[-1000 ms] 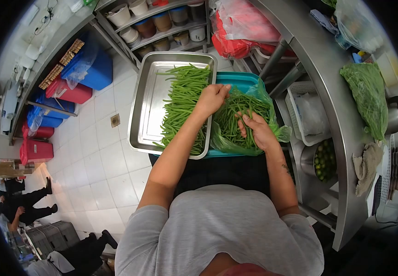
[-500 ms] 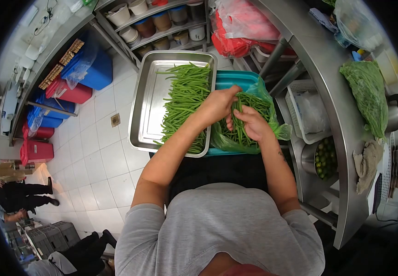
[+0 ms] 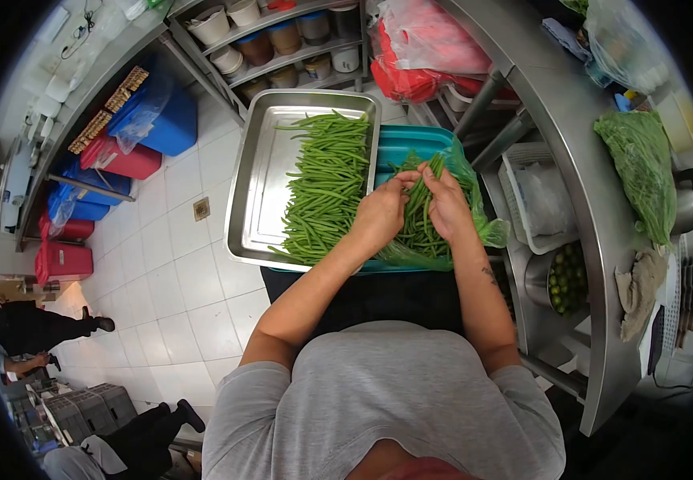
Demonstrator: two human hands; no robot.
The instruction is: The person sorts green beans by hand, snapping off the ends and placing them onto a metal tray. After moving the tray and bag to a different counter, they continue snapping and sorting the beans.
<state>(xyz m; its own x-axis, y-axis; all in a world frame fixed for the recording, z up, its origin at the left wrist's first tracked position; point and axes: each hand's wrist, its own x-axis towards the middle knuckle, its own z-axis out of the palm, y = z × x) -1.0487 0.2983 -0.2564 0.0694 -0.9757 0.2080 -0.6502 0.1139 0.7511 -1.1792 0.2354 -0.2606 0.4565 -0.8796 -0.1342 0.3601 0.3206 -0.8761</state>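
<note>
My right hand [image 3: 448, 206] is closed around a small bunch of green beans [image 3: 436, 166], held upright above a teal tub [image 3: 410, 138]. The fingertips of my left hand [image 3: 380, 214] pinch at the upper part of this bunch; exactly what lies between them is partly hidden. More loose beans [image 3: 420, 228] lie below my hands, in a green plastic bag [image 3: 492, 233] that lines the tub. To the left, a deep steel tray [image 3: 266, 176] bears a long row of green beans [image 3: 326, 188] along its right half.
On the right runs a steel counter [image 3: 558, 104] with a bag of leafy greens [image 3: 638, 172] and a cloth [image 3: 641, 292]. Under it are a white basket [image 3: 514, 192] and a pot of small green fruits [image 3: 566, 280]. Shelves with tubs [image 3: 286, 36] stand ahead. Two people are at lower left.
My hands have turned and shifted slightly, and the bunch now points upward between my fingers. My left hand has dropped lower. A person at the far left has moved a little.
</note>
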